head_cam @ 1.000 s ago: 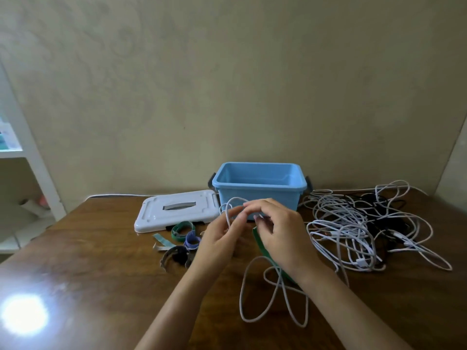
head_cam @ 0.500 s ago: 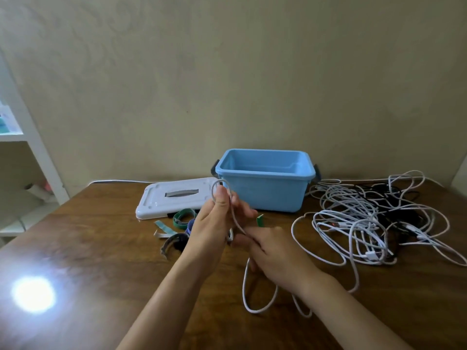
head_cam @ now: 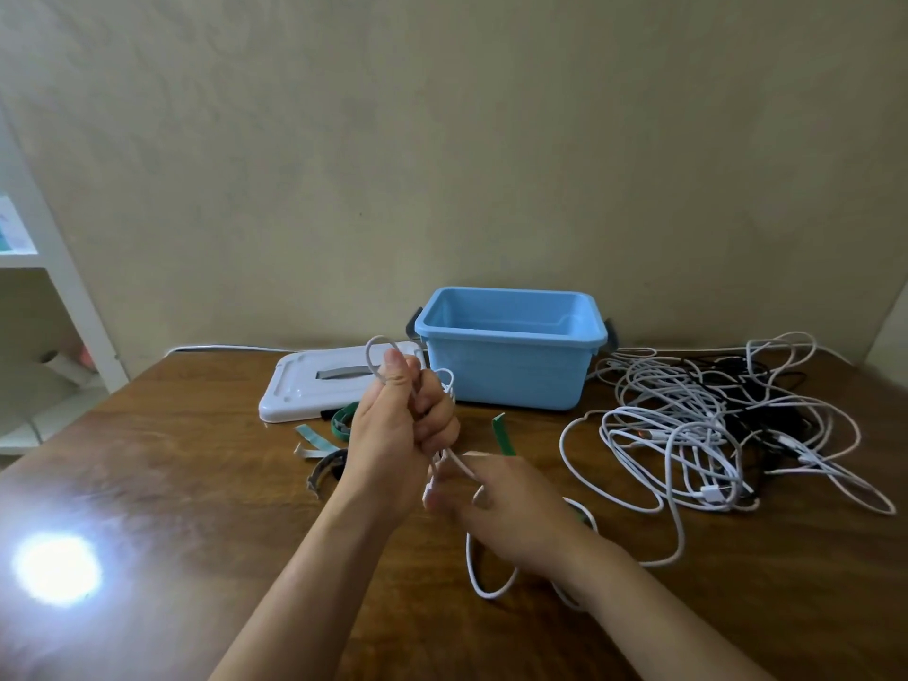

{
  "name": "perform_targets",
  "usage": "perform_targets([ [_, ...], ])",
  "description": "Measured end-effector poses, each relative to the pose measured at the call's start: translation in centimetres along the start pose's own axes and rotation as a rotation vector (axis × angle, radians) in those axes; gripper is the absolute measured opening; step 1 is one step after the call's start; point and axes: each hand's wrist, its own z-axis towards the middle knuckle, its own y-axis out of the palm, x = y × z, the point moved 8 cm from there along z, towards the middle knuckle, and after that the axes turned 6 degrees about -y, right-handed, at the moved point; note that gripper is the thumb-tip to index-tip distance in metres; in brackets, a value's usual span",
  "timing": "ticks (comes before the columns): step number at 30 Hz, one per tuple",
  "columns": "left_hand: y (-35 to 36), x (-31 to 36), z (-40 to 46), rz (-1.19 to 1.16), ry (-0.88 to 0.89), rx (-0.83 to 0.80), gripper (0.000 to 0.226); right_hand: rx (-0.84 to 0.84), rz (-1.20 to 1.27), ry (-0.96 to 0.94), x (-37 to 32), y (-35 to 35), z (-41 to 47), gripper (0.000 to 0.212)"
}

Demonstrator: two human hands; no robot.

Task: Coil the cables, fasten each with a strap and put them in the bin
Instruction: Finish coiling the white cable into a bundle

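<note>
From the head camera, it's early days — the blue bin [head_cam: 508, 356] stands open at the back of the table [head_cam: 196, 464], nothing visible inside it, its white lid [head_cam: 324, 385] lying flat just to its left. The left hand [head_cam: 398, 430] is fisted around a bundle of white cable [head_cam: 484, 577], loops poking out above the thumb, the slack trailing down onto the wood. The right hand [head_cam: 511, 508] sits just below it, blurred; a green strap [head_cam: 503, 435] sticks up behind it and it seems to be pinching the cable, though the exact grip I cannot tell. So by my reading: one cable is part-coiled, not yet strapped, none binned. Count it up — one bin, one lid, one cable in hand, and a tangled pile of cables [head_cam: 712, 435] on the right, white and black, too knotted to number. Loose straps [head_cam: 324, 444] beside the lid: about four.
</note>
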Motion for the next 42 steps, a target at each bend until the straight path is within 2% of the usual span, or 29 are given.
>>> perform_targets([
  [5, 0.4, -0.2, -0.1, 0.166, 0.029, -0.062, 0.020, 0.028, 0.173, 0.050, 0.5, -0.3, -0.1, 0.019],
  [8, 1.1, -0.9, -0.6, 0.430, 0.062, -0.053, 0.023, 0.057, 0.214, 0.089, 1.0, -0.4, -0.2, 0.027],
  [9, 1.2, -1.3, -0.8, 0.455, 0.071, -0.037, 0.024, 0.069, 0.216, 0.105, 1.2, -0.5, -0.3, 0.029],
  [12, 0.5, -2.0, -0.8, 0.301, 0.053, 0.045, 0.032, 0.040, 0.179, 0.129, 1.2, -0.9, 0.0, 0.031],
  [16, -1.4, -0.6, 0.3, 0.059, 0.038, 0.076, 0.032, -0.084, 0.111, 0.124, 1.2, -2.2, 0.0, 0.019],
  [18, -2.5, 0.5, 0.8, 0.061, 0.030, 0.093, 0.032, -0.152, 0.044, 0.154, 1.5, -3.1, -0.5, 0.016],
  [20, -2.8, 0.9, 0.9, 0.231, -0.004, 0.085, 0.029, -0.167, 0.049, 0.165, 1.7, -4.0, -0.8, 0.013],
  [22, -2.1, 0.2, 0.5, 0.432, -0.062, 0.026, 0.019, -0.140, 0.019, 0.155, 1.7, -5.0, -0.8, 0.010],
  [25, -0.5, -1.2, -0.2, 0.575, -0.095, -0.077, 0.011, 0.014, -0.111, 0.076, 2.0, -6.9, -0.6, 0.005],
  [30, 0.0, -2.1, -0.4, 0.741, -0.055, 0.009, 0.026, 0.261, -0.325, 0.004, 2.0, -8.5, -1.1, 0.016],
  [33, 0.8, -2.5, -0.6, 0.875, -0.041, -0.026, 0.030, 0.354, -0.339, -0.001, 2.2, -9.2, -1.4, 0.025],
  [36, 1.6, -2.8, -0.8, 1.031, -0.036, -0.111, 0.034, 0.359, -0.304, -0.006, 2.6, -8.8, -1.2, 0.027],
  [38, 1.6, -2.8, -0.9, 1.056, -0.037, -0.114, 0.037, 0.334, -0.229, -0.031, 2.7, -8.5, -0.9, 0.026],
  [42, 0.5, -2.6, -0.5, 0.855, -0.091, -0.073, 0.042, 0.260, -0.162, -0.035, 2.9, -8.1, -0.5, 0.027],
])
